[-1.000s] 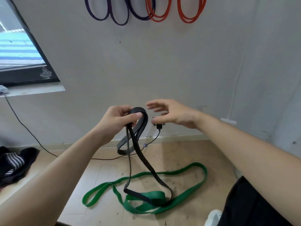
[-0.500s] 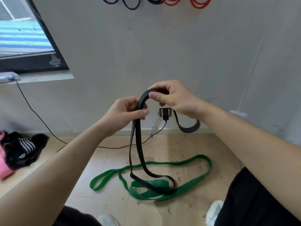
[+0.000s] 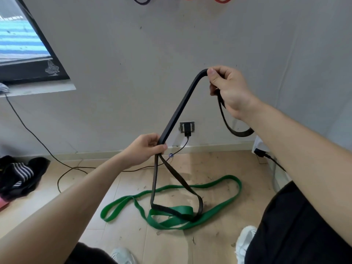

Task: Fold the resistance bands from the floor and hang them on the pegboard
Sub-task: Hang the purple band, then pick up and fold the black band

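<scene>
Between left hand [image 3: 146, 147] and right hand [image 3: 226, 90]: black band [image 3: 181, 105] taut.

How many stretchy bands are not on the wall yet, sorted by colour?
Black: 1, the black band, gripped by the left hand and right hand.
Green: 1, the green band, lying on the floor.
Total: 2.

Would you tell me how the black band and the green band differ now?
The black band is lifted, gripped by the left hand and right hand; the green band lies on the floor, untouched by either. The black band runs taut between the hands; the green band lies slack in curves. Both are long flat loops.
</scene>
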Demonstrator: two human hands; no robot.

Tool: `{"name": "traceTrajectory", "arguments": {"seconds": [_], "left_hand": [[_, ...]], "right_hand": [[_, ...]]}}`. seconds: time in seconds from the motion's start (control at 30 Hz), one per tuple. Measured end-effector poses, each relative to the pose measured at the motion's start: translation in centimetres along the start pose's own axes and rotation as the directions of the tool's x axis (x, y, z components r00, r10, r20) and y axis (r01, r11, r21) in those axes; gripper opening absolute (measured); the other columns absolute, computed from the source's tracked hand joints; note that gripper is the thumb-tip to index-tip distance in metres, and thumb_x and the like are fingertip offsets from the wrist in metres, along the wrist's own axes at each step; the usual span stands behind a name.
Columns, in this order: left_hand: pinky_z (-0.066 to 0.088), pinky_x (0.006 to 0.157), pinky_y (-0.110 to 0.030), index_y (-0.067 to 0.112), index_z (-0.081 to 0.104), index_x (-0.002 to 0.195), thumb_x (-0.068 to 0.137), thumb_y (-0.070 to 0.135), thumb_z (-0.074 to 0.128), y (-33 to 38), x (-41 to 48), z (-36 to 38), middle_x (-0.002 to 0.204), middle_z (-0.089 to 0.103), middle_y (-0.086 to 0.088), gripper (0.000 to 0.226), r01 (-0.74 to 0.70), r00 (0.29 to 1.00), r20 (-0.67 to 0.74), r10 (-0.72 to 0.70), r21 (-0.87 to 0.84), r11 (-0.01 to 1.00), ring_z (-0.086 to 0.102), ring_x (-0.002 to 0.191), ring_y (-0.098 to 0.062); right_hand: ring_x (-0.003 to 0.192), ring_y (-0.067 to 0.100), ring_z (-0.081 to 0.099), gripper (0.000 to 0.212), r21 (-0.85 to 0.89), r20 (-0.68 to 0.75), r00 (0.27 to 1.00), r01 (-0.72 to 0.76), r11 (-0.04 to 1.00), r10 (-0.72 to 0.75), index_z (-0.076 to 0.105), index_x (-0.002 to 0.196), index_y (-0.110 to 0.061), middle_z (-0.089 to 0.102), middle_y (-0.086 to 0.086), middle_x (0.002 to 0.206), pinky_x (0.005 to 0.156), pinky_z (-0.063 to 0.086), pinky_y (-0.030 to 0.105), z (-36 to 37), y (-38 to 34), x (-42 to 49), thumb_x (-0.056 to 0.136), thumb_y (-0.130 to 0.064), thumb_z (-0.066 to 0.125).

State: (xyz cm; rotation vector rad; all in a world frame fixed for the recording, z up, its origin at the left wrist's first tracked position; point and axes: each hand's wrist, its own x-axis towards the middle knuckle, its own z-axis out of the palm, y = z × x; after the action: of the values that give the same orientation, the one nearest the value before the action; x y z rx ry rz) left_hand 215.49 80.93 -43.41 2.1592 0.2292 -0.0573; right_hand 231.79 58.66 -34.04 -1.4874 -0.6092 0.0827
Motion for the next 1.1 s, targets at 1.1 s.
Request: {"name": "traceTrajectory", "arguments": {"seconds": [1.1], "left_hand": [[0.059, 0.088, -0.032, 0.015, 0.071, 0.096, 0.091, 0.015, 0.074, 4.1, -0.8, -2.1, 0.088, 0.072, -0.001, 0.006, -0.182, 0.977, -0.127, 0.170, -0.097, 0.978, 0.071, 0.085, -0.017]], "right_hand": [[0.078, 0.016, 0.068, 0.010, -0.064, 0.352, 0.936, 0.021, 0.998, 0.003, 0.066, 0.096, -0.014, 0.069, 0.004, 0.087, 0.084, 0.058, 0.034, 5.0, 0.9, -3.5, 0.090, -0.007, 0.069]]}}
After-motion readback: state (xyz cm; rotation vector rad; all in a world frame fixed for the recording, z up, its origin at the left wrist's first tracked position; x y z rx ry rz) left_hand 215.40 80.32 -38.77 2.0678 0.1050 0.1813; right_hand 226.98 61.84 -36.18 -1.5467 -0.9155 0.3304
